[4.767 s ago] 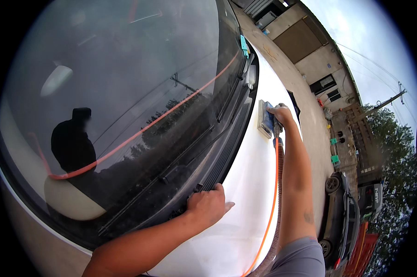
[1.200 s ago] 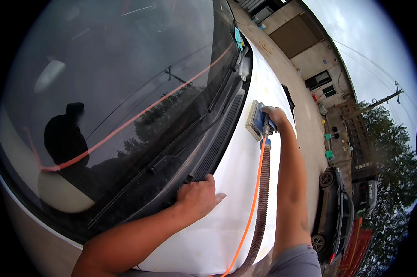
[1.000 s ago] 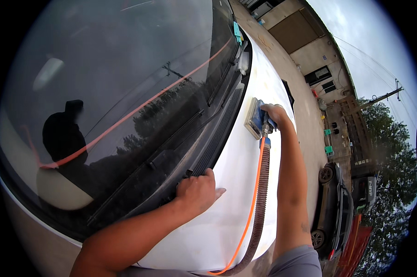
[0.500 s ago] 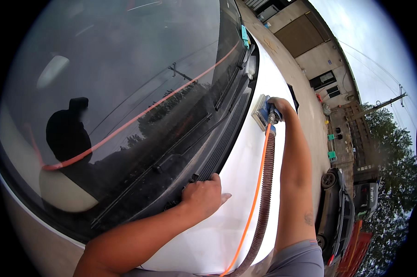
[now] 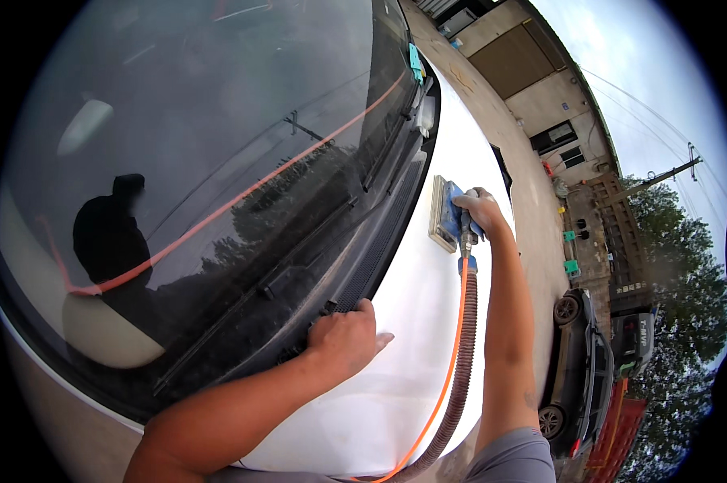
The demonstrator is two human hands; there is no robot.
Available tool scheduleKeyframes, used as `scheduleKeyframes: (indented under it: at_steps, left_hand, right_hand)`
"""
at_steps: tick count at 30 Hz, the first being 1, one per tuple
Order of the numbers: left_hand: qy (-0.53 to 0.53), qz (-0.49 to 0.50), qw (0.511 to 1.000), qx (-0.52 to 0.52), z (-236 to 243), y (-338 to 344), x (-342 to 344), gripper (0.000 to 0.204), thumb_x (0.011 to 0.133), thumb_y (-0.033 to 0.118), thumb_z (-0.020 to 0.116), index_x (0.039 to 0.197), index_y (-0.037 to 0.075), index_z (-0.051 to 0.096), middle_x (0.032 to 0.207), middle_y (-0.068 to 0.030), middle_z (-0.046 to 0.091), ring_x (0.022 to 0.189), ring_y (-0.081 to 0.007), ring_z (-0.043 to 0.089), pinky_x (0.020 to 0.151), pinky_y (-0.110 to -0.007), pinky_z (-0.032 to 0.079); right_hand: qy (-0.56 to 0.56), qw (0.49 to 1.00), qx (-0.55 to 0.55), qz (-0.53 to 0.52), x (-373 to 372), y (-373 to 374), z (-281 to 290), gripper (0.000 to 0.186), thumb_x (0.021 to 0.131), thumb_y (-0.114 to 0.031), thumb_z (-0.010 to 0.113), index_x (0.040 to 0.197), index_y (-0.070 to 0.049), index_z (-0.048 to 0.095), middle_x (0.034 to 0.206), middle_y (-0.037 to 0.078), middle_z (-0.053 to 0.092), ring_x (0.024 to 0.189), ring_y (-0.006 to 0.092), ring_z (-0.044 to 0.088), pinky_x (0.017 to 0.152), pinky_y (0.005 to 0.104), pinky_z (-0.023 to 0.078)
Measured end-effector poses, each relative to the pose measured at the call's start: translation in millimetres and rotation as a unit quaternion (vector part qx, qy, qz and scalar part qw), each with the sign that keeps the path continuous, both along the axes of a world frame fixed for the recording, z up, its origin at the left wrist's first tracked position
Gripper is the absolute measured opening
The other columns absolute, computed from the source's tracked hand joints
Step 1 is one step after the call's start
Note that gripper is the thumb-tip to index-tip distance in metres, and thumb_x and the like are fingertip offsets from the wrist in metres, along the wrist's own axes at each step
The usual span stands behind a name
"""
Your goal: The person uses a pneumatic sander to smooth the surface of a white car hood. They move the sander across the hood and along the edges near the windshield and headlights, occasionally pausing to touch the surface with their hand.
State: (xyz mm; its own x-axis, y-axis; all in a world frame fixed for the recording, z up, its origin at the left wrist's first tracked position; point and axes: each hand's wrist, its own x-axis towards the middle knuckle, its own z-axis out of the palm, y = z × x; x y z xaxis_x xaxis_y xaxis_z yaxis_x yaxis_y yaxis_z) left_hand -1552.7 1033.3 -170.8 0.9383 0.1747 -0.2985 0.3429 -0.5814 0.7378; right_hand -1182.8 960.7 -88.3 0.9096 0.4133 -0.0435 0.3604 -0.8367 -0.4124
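My right hand (image 5: 482,211) is closed around a blue sander (image 5: 452,213) with a pale rectangular pad. The sander sits on the white car hood (image 5: 408,322), tilted so that one long side of the pad shows. A ribbed brown hose (image 5: 464,346) and a thin orange air line (image 5: 452,354) run from it back toward me along the hood. My left hand (image 5: 345,334) leans at the hood's rear edge by the black cowl grille (image 5: 380,249). Its fingers curl over that edge, their tips hidden, while the thumb sticks out over the hood.
A dark windshield (image 5: 218,121) with reflections fills the left, with wiper arms (image 5: 371,209) below it. Teal tape (image 5: 416,64) hangs at its far corner. Beyond the hood lie concrete ground (image 5: 532,249), a parked dark car (image 5: 577,370) and a low building (image 5: 532,72).
My right hand has drawn the sander a little nearer along the hood and turned it, so more of the pad's side shows. The left hand stays at the hood's edge. The view has shifted slightly.
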Motion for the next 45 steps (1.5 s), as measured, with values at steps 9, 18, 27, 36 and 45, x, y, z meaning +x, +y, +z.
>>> scheduleKeyframes:
  at_steps: [9,18,27,36,45]
  left_hand:
    - [0.008,-0.019,1.000,-0.013,-29.1,11.2,-16.5,0.068,0.100,0.051,0.062,0.128,-0.010,0.051,0.092,-0.0256,0.075,0.088,-0.0398,0.076,0.078,-0.050,0.060]
    - [0.028,-0.032,0.999,-0.023,20.0,-30.2,26.5,0.073,0.099,0.051,0.065,0.134,-0.011,0.049,0.095,-0.0241,0.076,0.090,-0.0373,0.077,0.077,-0.049,0.062]
    - [-0.001,0.002,1.000,-0.009,-8.6,0.5,8.7,0.064,0.099,0.052,0.062,0.121,-0.007,0.053,0.089,-0.0249,0.075,0.086,-0.0411,0.076,0.078,-0.051,0.060]
    - [0.005,0.004,1.000,-0.008,-3.9,-2.4,-2.0,0.064,0.099,0.053,0.062,0.119,-0.007,0.054,0.086,-0.0241,0.075,0.084,-0.0399,0.076,0.076,-0.050,0.060]
    - [-0.001,-0.013,1.000,-0.006,9.9,-16.1,4.4,0.064,0.099,0.053,0.063,0.119,-0.007,0.054,0.090,-0.0249,0.075,0.086,-0.0414,0.075,0.078,-0.051,0.060]
  right_hand:
    - [0.053,0.998,-0.026,-0.024,0.3,3.8,-24.5,0.059,0.077,-0.032,0.078,0.122,0.004,0.064,0.100,0.012,0.068,0.084,0.0191,0.066,0.083,0.0315,0.054]
    - [0.088,0.992,-0.029,-0.080,49.7,-35.4,24.2,0.055,0.079,-0.032,0.077,0.119,0.004,0.065,0.094,0.012,0.068,0.074,0.0184,0.066,0.074,0.0329,0.057]
    - [0.063,0.998,-0.019,0.010,31.7,23.6,-2.3,0.058,0.074,-0.028,0.078,0.120,0.005,0.066,0.100,0.017,0.071,0.079,0.0232,0.070,0.076,0.0345,0.058]
    - [0.031,0.999,-0.041,-0.010,25.2,4.5,-1.0,0.064,0.074,-0.031,0.078,0.124,0.008,0.065,0.103,0.016,0.071,0.087,0.0232,0.069,0.085,0.0339,0.056]
    - [0.086,0.994,-0.017,-0.067,39.1,-47.5,13.5,0.058,0.079,-0.032,0.076,0.122,0.005,0.064,0.095,0.013,0.068,0.078,0.0211,0.065,0.079,0.0328,0.055]
